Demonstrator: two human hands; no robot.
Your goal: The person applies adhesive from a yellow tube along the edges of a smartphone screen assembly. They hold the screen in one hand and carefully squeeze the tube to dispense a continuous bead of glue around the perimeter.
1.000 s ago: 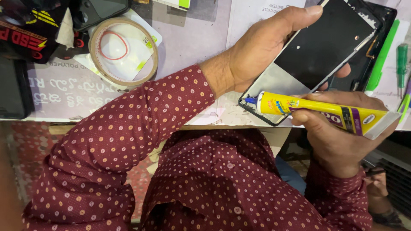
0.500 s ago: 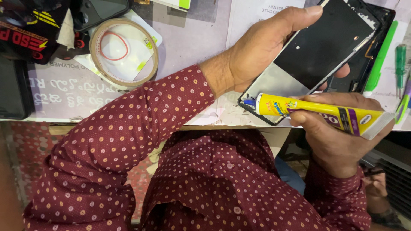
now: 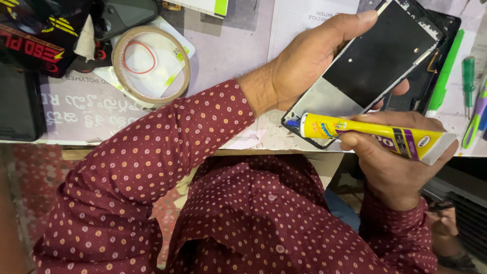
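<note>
My left hand (image 3: 309,56) reaches across from the left and grips a phone frame (image 3: 375,61) with a dark panel and pale metal edge, tilted over the table. My right hand (image 3: 395,167) is closed around a yellow glue tube (image 3: 375,136) with purple and black bands. The tube's blue nozzle (image 3: 291,123) rests against the frame's near corner. Both arms wear maroon dotted sleeves.
A roll of brown tape (image 3: 150,63) lies on papers at the upper left, beside a dark phone (image 3: 127,15) and a black printed packet (image 3: 30,45). Green-handled tools (image 3: 469,71) and a green stick (image 3: 444,76) lie at the right. The table edge (image 3: 152,144) runs below.
The tube's rear end has dipped slightly. The nozzle stays at the same corner of the frame, and my left hand has not moved.
</note>
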